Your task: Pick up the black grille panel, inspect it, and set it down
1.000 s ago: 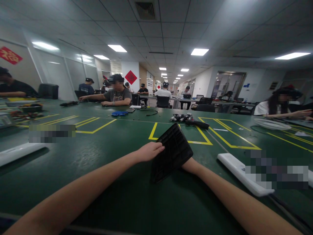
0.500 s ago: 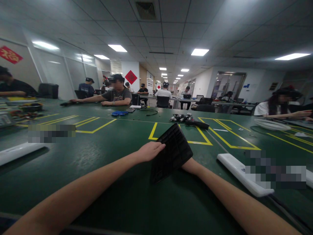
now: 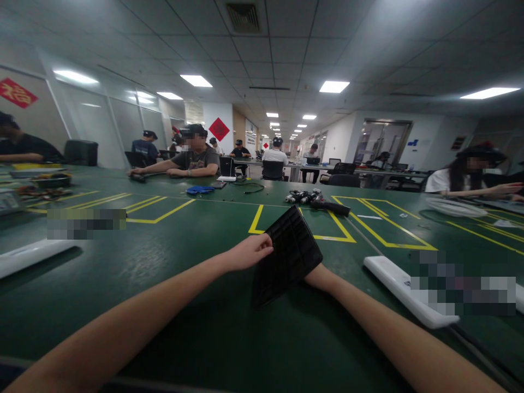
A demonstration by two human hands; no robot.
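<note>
A black rectangular plastic tray (image 3: 289, 259) with a grid of ribs or compartments is held tilted above the green table, its gridded face towards me. My right hand (image 3: 320, 277) supports it from behind at the lower right; the tray hides most of those fingers. At the tray's left edge is my left hand (image 3: 251, 252), fingers curled and closed against the gridded face. Whether a small item sits between those fingertips cannot be made out.
Yellow tape rectangles mark the green table (image 3: 196, 322). A bundle of black cables and metal connectors (image 3: 305, 197) lies beyond the tray. White power strips (image 3: 403, 289) flank me, partly pixelated. Blue items (image 3: 200, 190) lie farther back. A co-worker (image 3: 196, 155) sits across the table.
My left fingers, stretched over the tray's face before, have curled in and drawn slightly left. The tray and my right hand stay nearly still. The co-worker's reaching arm has pulled in.
</note>
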